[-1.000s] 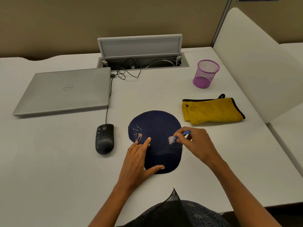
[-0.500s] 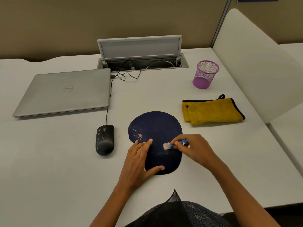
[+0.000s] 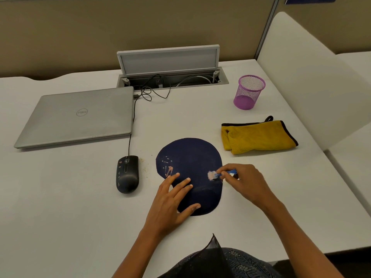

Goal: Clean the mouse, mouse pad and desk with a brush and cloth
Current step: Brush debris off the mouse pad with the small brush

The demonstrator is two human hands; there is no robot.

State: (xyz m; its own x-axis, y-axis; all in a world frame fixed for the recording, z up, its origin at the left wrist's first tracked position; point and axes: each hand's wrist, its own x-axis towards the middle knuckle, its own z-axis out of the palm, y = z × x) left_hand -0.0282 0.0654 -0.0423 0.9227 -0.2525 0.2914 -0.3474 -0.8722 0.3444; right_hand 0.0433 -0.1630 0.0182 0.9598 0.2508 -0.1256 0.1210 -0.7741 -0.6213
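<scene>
Left hand [image 3: 170, 203] lay flat, fingers spread, pressing the dark mouse pad [image 3: 190, 157] on the desk [image 3: 60, 197], while the right hand [image 3: 244, 182] pinched a small blue brush [image 3: 215, 175], bristles on the pad's right edge.

Single view: head-worn wide-angle camera, looking forward and down over white desk [image 3: 60, 207] from seated person's side. Close range: both forearms enter from bottom edge, left hand [image 3: 170, 203] and right hand [image 3: 245, 183] at lower centre. Dark blue rounded mouse pad [image 3: 192, 159] near frame centre. Far field reaches tan partition wall [image 3: 120, 27] at top. Wide lens bends desk edges. No second view; no overlap to record.
</scene>
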